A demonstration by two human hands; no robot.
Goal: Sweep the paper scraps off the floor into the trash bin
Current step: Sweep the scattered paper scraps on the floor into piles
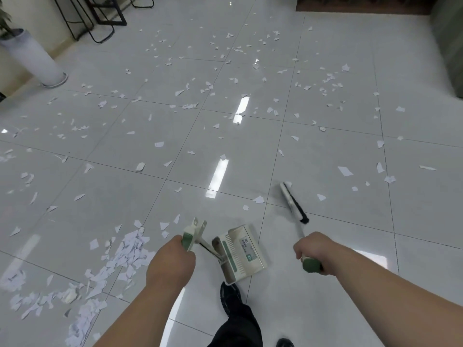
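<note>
Glossy pale floor tiles fill the room, strewn with white paper scraps from the black stool legs and the white plant pot at the far side right up to the person's shoe. Sweeping looks to be in its early part: one loose pile lies at lower left, while most scraps lie scattered, small, thin and ragged-edged, some a little curled. The left hand has its fingers curled round the green grip of the dustpan, which hangs tilted; whether it touches the floor I cannot tell. The right hand is wrapped round the green end of the broom, its dark bristles low beside a few scraps. Next, I judge, the broom must draw those nearby scraps toward the pile with light strokes, since such thin bits would flutter. No trash bin shows
</note>
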